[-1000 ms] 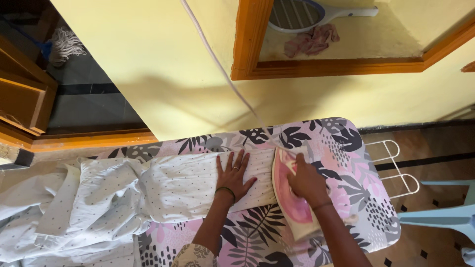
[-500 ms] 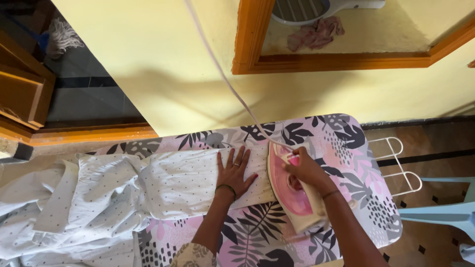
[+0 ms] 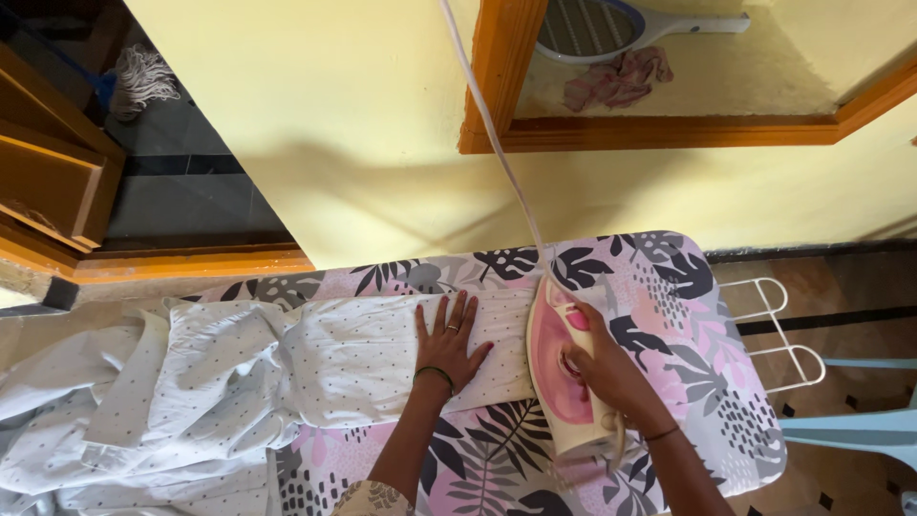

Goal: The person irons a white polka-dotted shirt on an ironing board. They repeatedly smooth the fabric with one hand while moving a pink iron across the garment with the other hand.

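Shirt (image 3: 220, 382): I see a white dotted shirt lying along the ironing board (image 3: 707, 354), its bunched bulk spilling over the board's left end, one flattened strip stretched toward the middle.
Left hand (image 3: 447, 342): I have it palm down on the flattened strip, fingers (image 3: 449, 311) spread wide and pointing to the board's far edge, pinning the cloth; a ring and a dark wrist band show.
Iron (image 3: 565, 377): pink and cream, it sits just right of the left hand, sole down on the strip's right end, long axis running from the board's far edge to its near edge, nose toward the far edge.
Right hand (image 3: 602, 368): I have it wrapped on the iron's handle, fingers curled tight around it.
Key relation: the cloth not yet under the iron lies to the left of it, across its long axis; the left hand lies between the iron and the crumpled part, so it is the nearer hand to the shirt's bulk.
Cord (image 3: 497, 143): white, it rises from the iron's nose up across the yellow wall (image 3: 334, 115).
Wire rest (image 3: 778, 330): it juts from the board's right end, bare.
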